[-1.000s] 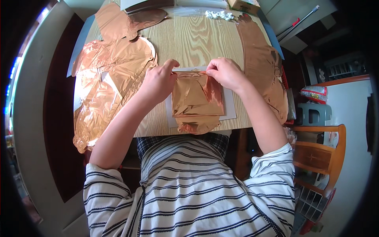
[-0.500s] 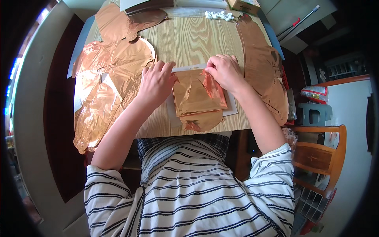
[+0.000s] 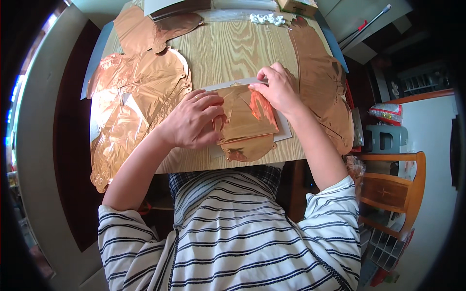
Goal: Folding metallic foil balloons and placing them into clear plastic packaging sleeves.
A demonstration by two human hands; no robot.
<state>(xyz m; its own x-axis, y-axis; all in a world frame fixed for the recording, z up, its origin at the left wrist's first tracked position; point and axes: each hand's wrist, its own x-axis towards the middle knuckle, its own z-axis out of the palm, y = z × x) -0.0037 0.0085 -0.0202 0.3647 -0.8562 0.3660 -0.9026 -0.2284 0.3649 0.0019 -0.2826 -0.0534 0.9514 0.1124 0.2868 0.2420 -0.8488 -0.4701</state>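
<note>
A folded copper-coloured foil balloon (image 3: 245,114) lies in front of me on a pale grey sheet (image 3: 284,130). Its rounded lower part sticks out toward me, and a redder, crumpled flap shows at its right side. My left hand (image 3: 196,119) is bent over the balloon's left edge, fingers curled round the foil there. At the upper right corner, my right hand (image 3: 277,89) has its thumb on the foil and the other fingers bent behind. The exact contact under both hands is partly hidden.
More flat copper foil balloons lie on the wooden table (image 3: 233,48): a large shiny pile (image 3: 141,97) at left, another stack (image 3: 323,82) at right. Small white pieces (image 3: 267,19) and a cardboard box (image 3: 298,7) sit at the far edge. A wooden chair (image 3: 388,194) stands at right.
My left hand has come down and right, from the balloon's upper left corner to its left edge. The right hand stays near the upper right corner, its thumb and forefinger slightly farther apart.
</note>
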